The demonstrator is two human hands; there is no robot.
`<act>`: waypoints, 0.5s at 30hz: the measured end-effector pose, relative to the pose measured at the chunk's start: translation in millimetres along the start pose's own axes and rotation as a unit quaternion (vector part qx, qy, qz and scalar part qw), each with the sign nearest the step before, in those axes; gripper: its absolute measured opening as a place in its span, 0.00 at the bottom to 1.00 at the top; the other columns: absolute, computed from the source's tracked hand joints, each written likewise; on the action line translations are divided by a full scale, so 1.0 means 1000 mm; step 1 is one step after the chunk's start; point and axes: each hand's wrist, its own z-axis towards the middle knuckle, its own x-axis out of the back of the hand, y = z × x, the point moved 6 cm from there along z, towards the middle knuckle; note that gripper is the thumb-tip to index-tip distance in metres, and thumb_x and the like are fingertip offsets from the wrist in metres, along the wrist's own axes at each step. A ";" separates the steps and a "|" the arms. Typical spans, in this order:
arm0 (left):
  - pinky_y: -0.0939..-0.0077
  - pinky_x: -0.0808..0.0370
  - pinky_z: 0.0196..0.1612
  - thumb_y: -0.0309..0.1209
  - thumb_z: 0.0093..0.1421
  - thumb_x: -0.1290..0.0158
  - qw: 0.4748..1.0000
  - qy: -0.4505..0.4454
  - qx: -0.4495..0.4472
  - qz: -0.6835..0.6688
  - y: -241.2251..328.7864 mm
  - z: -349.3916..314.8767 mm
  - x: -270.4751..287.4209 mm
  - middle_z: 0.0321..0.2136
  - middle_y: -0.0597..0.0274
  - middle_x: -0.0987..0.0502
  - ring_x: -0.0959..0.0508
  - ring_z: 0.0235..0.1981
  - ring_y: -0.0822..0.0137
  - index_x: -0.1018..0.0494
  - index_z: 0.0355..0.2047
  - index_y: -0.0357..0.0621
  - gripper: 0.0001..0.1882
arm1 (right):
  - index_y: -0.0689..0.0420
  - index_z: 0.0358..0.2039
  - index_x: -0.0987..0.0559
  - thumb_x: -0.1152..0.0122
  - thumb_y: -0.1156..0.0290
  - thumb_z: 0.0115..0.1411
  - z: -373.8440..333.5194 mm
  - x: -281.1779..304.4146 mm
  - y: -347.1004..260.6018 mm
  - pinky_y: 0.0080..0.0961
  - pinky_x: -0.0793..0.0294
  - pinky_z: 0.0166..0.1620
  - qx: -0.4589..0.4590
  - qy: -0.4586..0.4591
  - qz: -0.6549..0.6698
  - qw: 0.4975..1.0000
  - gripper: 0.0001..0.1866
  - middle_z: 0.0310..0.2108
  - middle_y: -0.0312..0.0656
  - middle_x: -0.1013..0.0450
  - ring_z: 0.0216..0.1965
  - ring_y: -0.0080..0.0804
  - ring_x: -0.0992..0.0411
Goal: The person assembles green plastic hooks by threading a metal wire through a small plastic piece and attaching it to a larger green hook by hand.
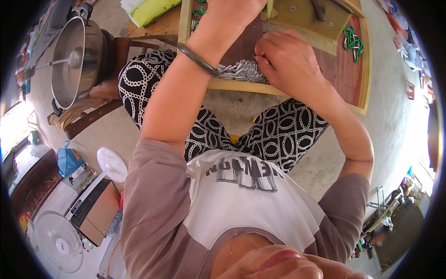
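Note:
My left hand (236, 10) reaches across the wooden tray (367, 69) at the top edge of the view, a dark bangle on its wrist. Its fingers are cut off by the frame, so what they hold is hidden. Beside a heap of small silver metal pins (241, 71), my right hand (291, 61) is closed, thumb and fingertips pinched together. Whatever sits in that pinch is too small to make out. Green hook-like pieces with silver parts (353, 43) lie in the tray's right side, and more green pieces (200, 11) rest at its left.
A tan board or block (309, 21) with screws is fixed at the tray's far side. A green-and-white packet (151, 10) lies left of the tray. Further left stands a large metal pan (69, 86) with a ladle in it. A fan (60, 244) is at lower left.

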 end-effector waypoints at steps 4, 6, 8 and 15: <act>0.59 0.34 0.52 0.52 0.37 0.26 1.000 0.006 -0.001 0.004 0.001 0.000 0.001 0.34 0.57 0.25 0.26 0.41 0.55 0.26 0.36 0.43 0.34 | 0.57 0.28 0.21 0.38 0.72 0.49 -0.001 0.009 0.003 0.32 0.27 0.46 0.061 0.030 -0.007 0.998 0.05 0.29 0.38 0.25 0.37 0.37 0.24; 0.59 0.35 0.52 0.52 0.37 0.26 1.000 0.015 -0.010 0.003 0.002 0.000 0.002 0.34 0.56 0.26 0.26 0.41 0.54 0.26 0.36 0.42 0.34 | 0.57 0.26 0.20 0.38 0.71 0.47 0.000 0.008 -0.005 0.32 0.27 0.45 0.159 0.045 -0.016 0.986 0.06 0.29 0.38 0.27 0.40 0.35 0.26; 0.59 0.35 0.52 0.52 0.37 0.26 1.000 0.018 -0.012 -0.003 0.001 0.000 0.001 0.34 0.56 0.26 0.26 0.41 0.54 0.26 0.37 0.42 0.34 | 0.56 0.25 0.21 0.38 0.70 0.47 -0.001 0.007 -0.009 0.31 0.28 0.45 0.183 0.030 -0.041 0.982 0.05 0.30 0.37 0.27 0.41 0.35 0.26; 0.59 0.34 0.52 0.52 0.37 0.26 1.000 0.011 -0.011 -0.013 0.002 0.001 -0.001 0.34 0.57 0.25 0.26 0.42 0.54 0.26 0.37 0.43 0.34 | 0.53 0.22 0.22 0.40 0.68 0.48 0.001 -0.005 -0.017 0.28 0.28 0.46 0.237 -0.020 -0.124 0.963 0.04 0.30 0.34 0.29 0.41 0.33 0.27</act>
